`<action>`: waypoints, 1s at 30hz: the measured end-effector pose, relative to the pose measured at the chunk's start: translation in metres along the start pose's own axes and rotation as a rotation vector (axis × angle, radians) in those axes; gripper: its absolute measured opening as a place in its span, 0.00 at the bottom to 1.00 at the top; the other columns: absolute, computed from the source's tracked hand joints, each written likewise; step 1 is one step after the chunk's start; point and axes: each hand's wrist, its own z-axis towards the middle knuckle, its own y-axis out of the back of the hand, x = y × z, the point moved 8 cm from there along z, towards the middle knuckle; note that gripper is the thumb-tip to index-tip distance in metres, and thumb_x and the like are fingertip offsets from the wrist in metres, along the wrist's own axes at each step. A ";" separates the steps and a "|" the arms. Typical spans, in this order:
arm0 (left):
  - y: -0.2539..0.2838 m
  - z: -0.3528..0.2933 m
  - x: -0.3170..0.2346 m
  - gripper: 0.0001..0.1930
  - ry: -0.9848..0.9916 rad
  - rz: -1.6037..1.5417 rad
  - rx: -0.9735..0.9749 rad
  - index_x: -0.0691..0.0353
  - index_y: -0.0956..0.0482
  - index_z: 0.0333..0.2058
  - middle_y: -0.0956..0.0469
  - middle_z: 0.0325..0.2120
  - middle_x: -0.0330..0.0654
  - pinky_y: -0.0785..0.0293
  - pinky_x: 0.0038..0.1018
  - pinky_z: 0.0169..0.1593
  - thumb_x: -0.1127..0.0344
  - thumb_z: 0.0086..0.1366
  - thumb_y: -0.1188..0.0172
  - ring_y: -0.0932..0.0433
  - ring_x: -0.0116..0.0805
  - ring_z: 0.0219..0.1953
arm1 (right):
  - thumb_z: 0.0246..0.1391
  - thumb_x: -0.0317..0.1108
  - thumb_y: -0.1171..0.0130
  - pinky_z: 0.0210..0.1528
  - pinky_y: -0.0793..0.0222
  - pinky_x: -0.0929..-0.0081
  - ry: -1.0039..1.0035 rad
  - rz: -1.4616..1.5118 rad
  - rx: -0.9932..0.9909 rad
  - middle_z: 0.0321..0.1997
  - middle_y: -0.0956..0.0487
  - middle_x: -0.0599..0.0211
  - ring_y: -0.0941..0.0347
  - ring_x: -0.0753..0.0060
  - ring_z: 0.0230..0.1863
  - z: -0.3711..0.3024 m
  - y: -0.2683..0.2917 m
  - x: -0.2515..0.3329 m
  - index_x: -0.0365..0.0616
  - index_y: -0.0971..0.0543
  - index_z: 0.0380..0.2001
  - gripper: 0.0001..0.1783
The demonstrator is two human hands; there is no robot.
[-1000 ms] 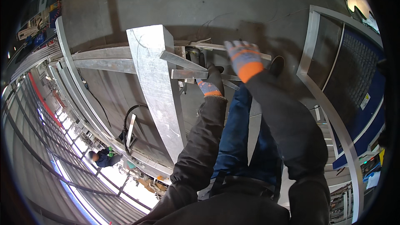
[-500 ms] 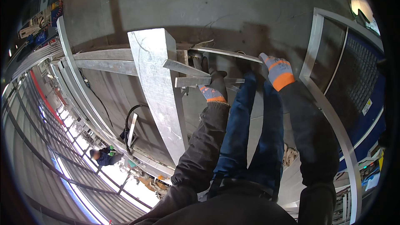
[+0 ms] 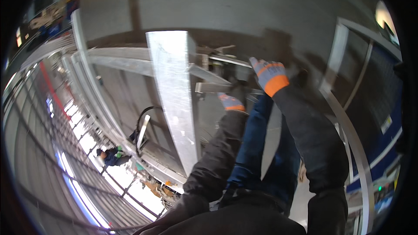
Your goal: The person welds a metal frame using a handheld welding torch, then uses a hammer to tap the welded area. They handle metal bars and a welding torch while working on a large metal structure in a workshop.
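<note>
My right hand [image 3: 266, 73], in a grey and orange glove, is closed on the near right end of a thin flat metal strip [image 3: 230, 61]. The strip's other end reaches left toward the metal frame beside a broad silvery beam [image 3: 172, 87]. My left hand [image 3: 233, 100], gloved alike, is lower and closer to the beam, next to a short metal bar [image 3: 211, 88]. Its fingers look curled around something dark, which blur and shadow keep from being made out. A second short bar [image 3: 208, 75] slants from the beam just above.
Long metal rails [image 3: 124, 64] run left behind the beam. A black cable [image 3: 140, 124] loops at lower left. Another person [image 3: 114, 156] is far off on the left. On the right stands a bent metal frame [image 3: 346, 124] before a blue unit with a dark grid panel.
My right hand has moved left with the metal strip, which now shows shorter. The whole view has shifted slightly, so the beam appears further right. My left hand stays by the short bar.
</note>
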 end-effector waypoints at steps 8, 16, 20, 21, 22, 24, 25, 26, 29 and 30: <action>-0.002 0.001 -0.011 0.16 -0.235 0.116 -0.061 0.71 0.25 0.53 0.19 0.44 0.47 0.22 0.34 0.50 0.75 0.67 0.44 0.20 0.43 0.44 | 0.62 0.30 0.54 0.57 0.26 0.52 -0.064 0.219 0.172 0.57 0.20 0.46 0.22 0.44 0.57 0.077 0.000 0.060 0.48 0.37 0.69 0.31; -0.018 -0.016 -0.045 0.29 -0.397 0.006 -0.016 0.65 0.40 0.69 0.25 0.59 0.51 0.27 0.28 0.57 0.80 0.70 0.54 0.26 0.37 0.58 | 0.57 0.25 0.46 0.54 0.24 0.56 0.001 0.264 -0.104 0.55 0.20 0.57 0.22 0.49 0.55 0.048 0.007 0.043 0.50 0.27 0.61 0.27; -0.022 -0.018 -0.051 0.29 -0.304 -0.078 0.012 0.65 0.41 0.70 0.24 0.57 0.50 0.24 0.28 0.54 0.78 0.70 0.52 0.24 0.36 0.55 | 0.57 0.26 0.47 0.51 0.23 0.55 0.063 0.164 -0.025 0.52 0.20 0.57 0.21 0.50 0.53 0.068 0.005 0.058 0.50 0.26 0.59 0.25; -0.022 -0.020 -0.056 0.29 -0.328 0.044 0.022 0.65 0.41 0.70 0.24 0.57 0.50 0.23 0.28 0.52 0.78 0.70 0.53 0.23 0.36 0.54 | 0.57 0.26 0.47 0.50 0.23 0.55 0.069 0.149 -0.016 0.52 0.19 0.57 0.21 0.50 0.53 0.072 0.004 0.062 0.50 0.26 0.59 0.25; -0.021 -0.021 -0.061 0.29 -0.353 0.166 0.033 0.65 0.41 0.69 0.23 0.56 0.50 0.23 0.28 0.51 0.78 0.70 0.53 0.23 0.37 0.54 | 0.58 0.26 0.47 0.50 0.23 0.55 0.074 0.133 -0.008 0.51 0.19 0.57 0.21 0.50 0.52 0.076 0.003 0.064 0.50 0.26 0.59 0.24; -0.018 -0.024 -0.063 0.28 -0.345 0.216 0.012 0.66 0.40 0.69 0.24 0.56 0.52 0.22 0.28 0.50 0.77 0.70 0.52 0.22 0.38 0.53 | 0.58 0.26 0.47 0.47 0.23 0.54 0.076 0.171 -0.078 0.48 0.18 0.57 0.20 0.51 0.50 0.080 0.006 0.066 0.50 0.26 0.56 0.22; -0.016 -0.030 -0.060 0.28 -0.310 0.145 -0.020 0.67 0.39 0.68 0.25 0.56 0.53 0.22 0.29 0.50 0.76 0.70 0.50 0.22 0.39 0.53 | 0.58 0.26 0.47 0.47 0.23 0.53 0.079 0.179 -0.115 0.47 0.18 0.57 0.19 0.51 0.50 0.081 0.007 0.066 0.50 0.25 0.56 0.21; -0.014 -0.034 -0.056 0.27 -0.257 0.088 -0.037 0.68 0.39 0.67 0.26 0.56 0.54 0.22 0.29 0.50 0.75 0.70 0.49 0.22 0.40 0.52 | 0.58 0.26 0.47 0.46 0.23 0.53 0.061 0.168 -0.111 0.46 0.17 0.57 0.19 0.51 0.49 0.081 0.004 0.065 0.49 0.25 0.55 0.21; -0.006 -0.046 -0.059 0.29 -0.201 0.270 -0.075 0.64 0.42 0.69 0.22 0.53 0.52 0.18 0.27 0.39 0.79 0.68 0.56 0.17 0.36 0.35 | 0.58 0.25 0.48 0.46 0.23 0.52 0.078 0.178 -0.153 0.47 0.17 0.57 0.19 0.51 0.50 0.079 0.001 0.064 0.49 0.25 0.55 0.21; -0.006 -0.052 -0.062 0.30 -0.224 0.211 -0.043 0.64 0.42 0.69 0.22 0.52 0.53 0.18 0.28 0.38 0.79 0.68 0.57 0.17 0.36 0.33 | 0.57 0.25 0.48 0.46 0.23 0.52 0.081 0.165 -0.142 0.47 0.17 0.57 0.19 0.50 0.50 0.078 -0.002 0.064 0.49 0.25 0.55 0.21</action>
